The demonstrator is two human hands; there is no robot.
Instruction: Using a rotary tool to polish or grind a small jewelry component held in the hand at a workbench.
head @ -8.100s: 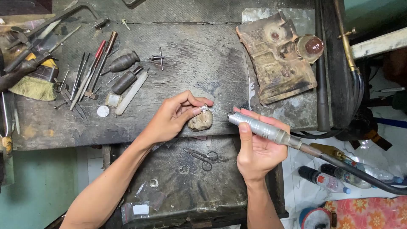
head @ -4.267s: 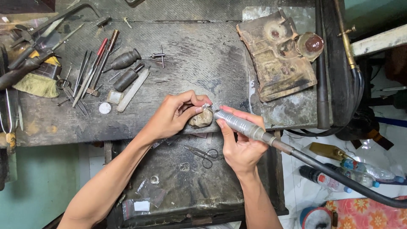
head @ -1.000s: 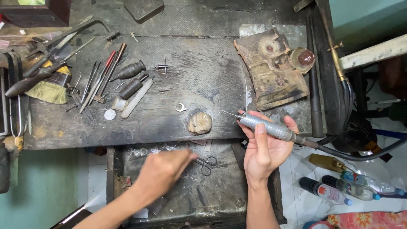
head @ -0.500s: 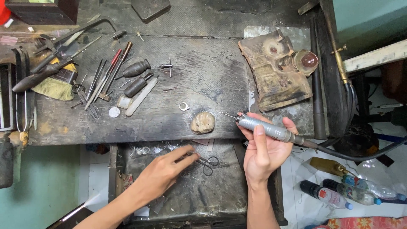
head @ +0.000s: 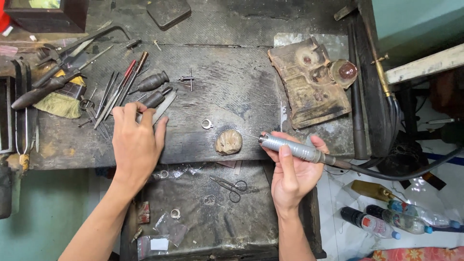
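The right hand (head: 290, 171) is wrapped around a grey rotary handpiece (head: 290, 147), its fine bit pointing at the tan lump (head: 228, 142) at the desk (head: 227, 92) edge, ready to work. Left of the lump, the left hand (head: 137, 142) lies spread, gripping nothing, fingertips among the hand tools (head: 130, 89); a small ring (head: 207, 124) sits just above-left of the lump.

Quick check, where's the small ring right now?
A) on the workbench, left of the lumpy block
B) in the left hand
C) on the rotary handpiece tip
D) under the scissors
A: the ring lies bare on the workbench, just up-left of the lumpy block, clear of both hands.
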